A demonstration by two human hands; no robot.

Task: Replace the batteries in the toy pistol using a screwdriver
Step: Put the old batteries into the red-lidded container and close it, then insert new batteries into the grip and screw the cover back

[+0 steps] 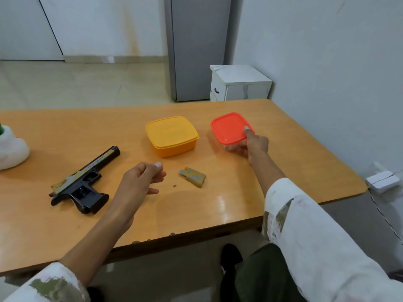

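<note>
The toy pistol [84, 182], black with a gold and grey slide, lies on its side at the left of the wooden table [272, 192]; its grip compartment looks uncovered. The removed battery cover [193, 177] lies near the table's middle, with a tiny dark screw [174, 186] beside it. My right hand [253, 144] grips the near right corner of a clear box with a red lid [230, 127], thumb on the lid. My left hand [141, 182] hovers above the table between pistol and cover, fingers loosely curled, holding nothing. No screwdriver is visible.
A yellow lidded box [172, 136] stands left of the red-lidded one. A white object [11, 149] sits at the table's left edge. Behind the table stand a white cabinet [237, 83] and a grey fridge [196, 49]. A white power strip [382, 182] lies off the right edge.
</note>
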